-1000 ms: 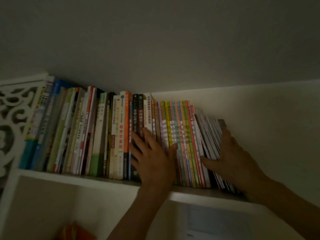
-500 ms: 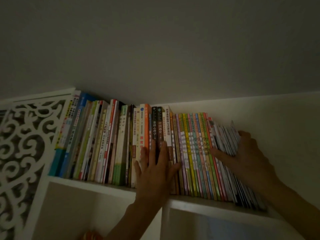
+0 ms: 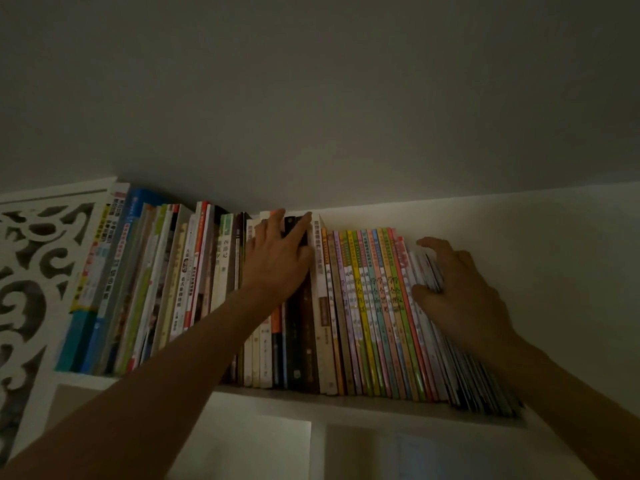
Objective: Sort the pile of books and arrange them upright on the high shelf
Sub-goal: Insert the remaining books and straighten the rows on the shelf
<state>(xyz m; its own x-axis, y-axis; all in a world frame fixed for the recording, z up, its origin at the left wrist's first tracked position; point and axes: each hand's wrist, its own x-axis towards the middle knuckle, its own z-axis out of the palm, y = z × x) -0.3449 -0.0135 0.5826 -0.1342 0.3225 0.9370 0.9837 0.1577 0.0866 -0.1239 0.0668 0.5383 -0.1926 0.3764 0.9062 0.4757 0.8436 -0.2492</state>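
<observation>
left hand (image 3: 277,258) risen to black books' (image 3: 298,306) tops; right hand (image 3: 457,292) grips thin books (image 3: 427,271)

home: bookshelf (image 3: 270,396), carved panel (image 3: 24,271)

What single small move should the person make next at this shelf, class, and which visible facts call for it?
Probably push the thin booklets leftward with the right hand until they stand upright against the colourful thin books. The booklets at the row's right end lean, with nothing but the hand propping them, while the left hand lies flat on the dark book spines, steadying the middle of the row.
</observation>
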